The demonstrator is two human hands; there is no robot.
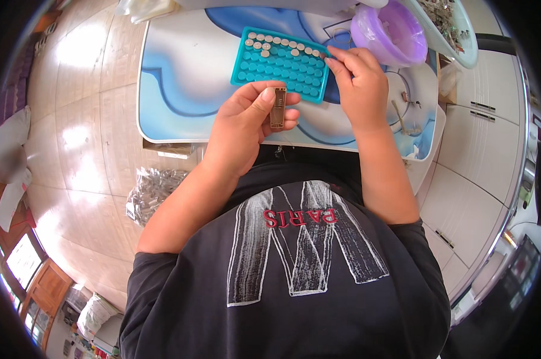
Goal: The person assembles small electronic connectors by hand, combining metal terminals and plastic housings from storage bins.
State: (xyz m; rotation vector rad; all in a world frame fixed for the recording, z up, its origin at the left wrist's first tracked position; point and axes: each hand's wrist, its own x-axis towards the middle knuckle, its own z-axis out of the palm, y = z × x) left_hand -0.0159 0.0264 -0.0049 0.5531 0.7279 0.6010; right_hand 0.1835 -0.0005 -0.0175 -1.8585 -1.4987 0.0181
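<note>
My left hand [237, 122] grips a small brown rectangular casing [277, 109] between thumb and fingers, its hollow inner side turned up. It is just in front of the near edge of a teal tray [237, 66] with rows of round pockets. Small silvery discs [265, 54] sit in the far rows of that tray, while the nearer pockets show bare teal. My right hand [363, 84] is at the tray's far right corner, thumb and forefinger pinched together beside the last discs. Whatever is between those fingertips is too small to make out.
A purple bowl [405, 45] stands right of the tray, next to a pale green basket [466, 54] with small metal-looking parts. Thin wires and small bits [405, 119] lie at the right of the blue-and-white table [180, 110]. A clear bag of parts [154, 191] is below, to the left.
</note>
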